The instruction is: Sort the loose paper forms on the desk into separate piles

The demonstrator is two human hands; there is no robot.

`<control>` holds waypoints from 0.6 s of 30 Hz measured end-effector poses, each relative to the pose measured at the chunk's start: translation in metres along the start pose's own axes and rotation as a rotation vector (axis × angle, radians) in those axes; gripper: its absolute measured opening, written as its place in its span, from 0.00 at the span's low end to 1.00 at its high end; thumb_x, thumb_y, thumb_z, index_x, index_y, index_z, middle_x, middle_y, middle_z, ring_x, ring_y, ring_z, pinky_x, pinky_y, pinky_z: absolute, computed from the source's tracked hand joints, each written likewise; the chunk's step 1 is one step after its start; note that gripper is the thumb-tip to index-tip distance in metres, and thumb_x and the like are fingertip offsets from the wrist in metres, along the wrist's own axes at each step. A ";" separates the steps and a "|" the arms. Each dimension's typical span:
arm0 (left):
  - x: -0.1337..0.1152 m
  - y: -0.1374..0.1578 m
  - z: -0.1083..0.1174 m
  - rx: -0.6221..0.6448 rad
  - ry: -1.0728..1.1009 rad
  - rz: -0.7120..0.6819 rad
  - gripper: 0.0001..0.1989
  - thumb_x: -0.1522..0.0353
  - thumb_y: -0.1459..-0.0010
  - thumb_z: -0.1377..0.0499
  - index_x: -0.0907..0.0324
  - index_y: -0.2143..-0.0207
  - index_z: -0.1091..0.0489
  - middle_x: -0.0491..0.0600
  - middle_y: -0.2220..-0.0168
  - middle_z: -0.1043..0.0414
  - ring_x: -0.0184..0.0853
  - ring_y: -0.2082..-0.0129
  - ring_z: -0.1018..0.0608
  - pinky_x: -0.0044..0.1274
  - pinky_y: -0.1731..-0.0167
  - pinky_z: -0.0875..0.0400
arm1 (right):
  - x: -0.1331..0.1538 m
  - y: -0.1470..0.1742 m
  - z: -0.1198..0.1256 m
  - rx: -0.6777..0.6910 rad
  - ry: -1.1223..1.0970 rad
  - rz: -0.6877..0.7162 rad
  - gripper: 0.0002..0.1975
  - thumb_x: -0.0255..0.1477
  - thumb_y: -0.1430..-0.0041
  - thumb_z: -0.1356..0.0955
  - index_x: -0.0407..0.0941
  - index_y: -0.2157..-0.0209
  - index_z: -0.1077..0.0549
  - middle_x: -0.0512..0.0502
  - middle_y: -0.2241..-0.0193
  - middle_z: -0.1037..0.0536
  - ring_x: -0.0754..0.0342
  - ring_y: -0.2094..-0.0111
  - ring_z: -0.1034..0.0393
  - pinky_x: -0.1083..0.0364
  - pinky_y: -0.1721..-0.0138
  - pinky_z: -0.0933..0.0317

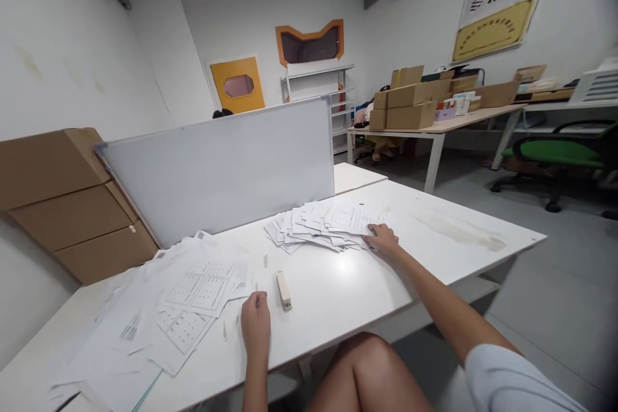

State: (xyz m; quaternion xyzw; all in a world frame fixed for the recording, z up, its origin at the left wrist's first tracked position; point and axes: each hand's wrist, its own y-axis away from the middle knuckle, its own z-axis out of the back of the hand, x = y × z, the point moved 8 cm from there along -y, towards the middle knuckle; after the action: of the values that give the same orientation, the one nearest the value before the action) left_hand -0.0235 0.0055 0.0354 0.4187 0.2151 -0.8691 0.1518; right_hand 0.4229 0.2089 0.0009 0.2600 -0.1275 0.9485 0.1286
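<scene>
My right hand [383, 239] is at the right end of a heap of printed papers [309, 226], its fingers closed on the edge of a printed sheet [351, 216] on top. Curled into a fist, my left hand [255, 317] rests on the white table; whatever its fingers may hold is hidden. Just right of that fist lies a cream-coloured stapler [284, 291], apart from both hands. A wider spread of loose printed sheets [200, 286] covers the table to the left of my left hand.
A white divider board [222, 167] stands along the table's far side. Stacked cardboard boxes [82, 206] are at the left. Another table [463, 117] with boxes stands at the back right, near a green chair [560, 147]. My knees are under the front edge.
</scene>
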 end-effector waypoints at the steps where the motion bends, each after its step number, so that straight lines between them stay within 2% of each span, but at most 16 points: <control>1: 0.002 0.000 0.001 -0.007 0.025 0.036 0.15 0.61 0.46 0.52 0.56 0.70 0.28 0.51 0.63 0.23 0.42 0.58 0.24 0.29 0.58 0.33 | -0.003 -0.001 -0.001 0.021 -0.007 0.037 0.25 0.39 0.49 0.35 0.46 0.49 0.29 0.38 0.50 0.30 0.39 0.48 0.37 0.43 0.49 0.44; 4: 0.009 0.001 0.006 -0.041 0.092 0.126 0.15 0.60 0.47 0.51 0.55 0.69 0.27 0.50 0.61 0.23 0.43 0.57 0.24 0.29 0.57 0.33 | -0.005 -0.001 -0.007 0.022 0.013 0.098 0.27 0.44 0.45 0.37 0.46 0.47 0.31 0.38 0.44 0.33 0.40 0.43 0.41 0.43 0.44 0.49; 7: 0.014 0.004 0.010 -0.080 0.157 0.180 0.16 0.59 0.48 0.51 0.55 0.68 0.27 0.50 0.60 0.23 0.43 0.55 0.25 0.30 0.56 0.32 | -0.002 -0.001 -0.011 -0.037 0.072 0.098 0.36 0.47 0.43 0.39 0.37 0.40 0.40 0.32 0.37 0.44 0.39 0.37 0.51 0.43 0.40 0.56; 9: 0.015 0.005 0.010 -0.090 0.186 0.194 0.16 0.58 0.48 0.51 0.56 0.67 0.27 0.50 0.59 0.23 0.43 0.54 0.25 0.31 0.55 0.33 | 0.001 -0.003 -0.015 -0.019 0.062 0.105 0.38 0.45 0.42 0.39 0.34 0.38 0.44 0.30 0.36 0.46 0.40 0.35 0.53 0.44 0.38 0.58; 14: 0.009 0.004 0.007 -0.063 0.204 0.154 0.16 0.58 0.49 0.50 0.56 0.67 0.27 0.51 0.60 0.23 0.44 0.54 0.26 0.31 0.53 0.34 | 0.000 -0.006 -0.009 0.007 0.026 0.126 0.33 0.39 0.40 0.40 0.36 0.38 0.43 0.33 0.38 0.40 0.42 0.37 0.47 0.48 0.39 0.54; 18: 0.007 0.003 0.006 -0.071 0.199 0.157 0.16 0.59 0.49 0.49 0.56 0.67 0.27 0.50 0.60 0.23 0.43 0.55 0.26 0.31 0.54 0.35 | -0.006 -0.005 -0.002 0.004 0.037 0.117 0.28 0.39 0.36 0.46 0.38 0.40 0.39 0.38 0.40 0.36 0.45 0.40 0.42 0.52 0.42 0.49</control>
State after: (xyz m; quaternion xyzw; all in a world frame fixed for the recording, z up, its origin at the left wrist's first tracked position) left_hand -0.0303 -0.0003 0.0327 0.5129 0.2265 -0.8004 0.2122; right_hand 0.4289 0.2135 -0.0032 0.2346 -0.1379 0.9593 0.0749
